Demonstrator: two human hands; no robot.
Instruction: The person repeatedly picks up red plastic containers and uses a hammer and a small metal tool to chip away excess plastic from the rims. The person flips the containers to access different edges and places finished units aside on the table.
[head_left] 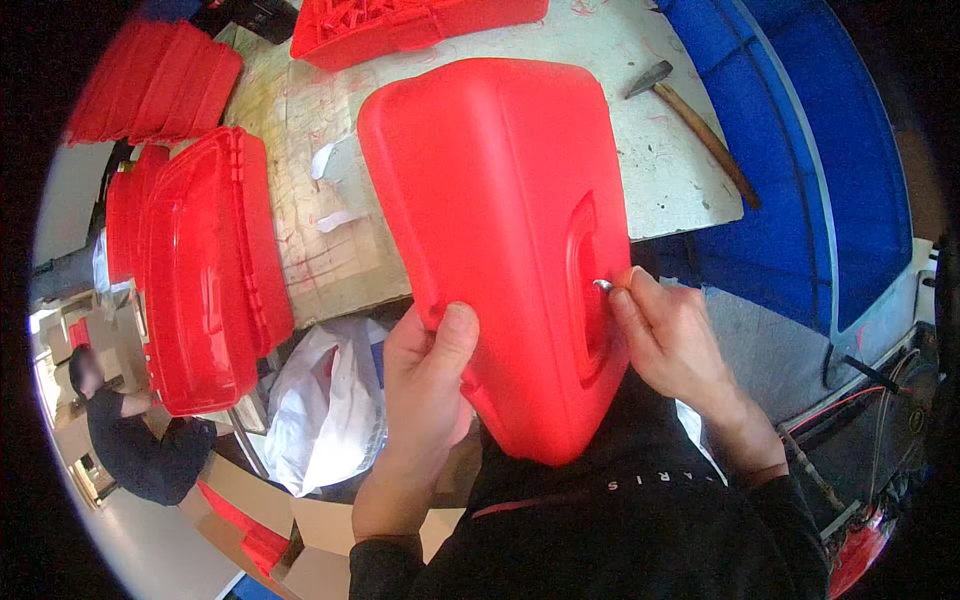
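A large red plastic case (480, 190) with rounded corners is tilted up in front of my body, its lower corner against my dark shirt. My left hand (428, 375) grips its left edge, thumb on the outer face and fingers mostly hidden behind. On the other side, my right hand (672, 340) is closed in a pinch around a small metal tool with a curved, shiny tip (602, 285). That tip is at the edge of the oval recess in the case's side. The tool's handle is hidden inside my fingers.
A worktable (335, 255) carries a hammer (705, 140) and a red tray (425, 35) of red scraps. Red shells (160, 85) and glossy red covers (200, 280) stand left. Nearby are a white plastic bag (330, 410), cardboard box (325, 530), blue bin (740, 90) and another person (135, 440).
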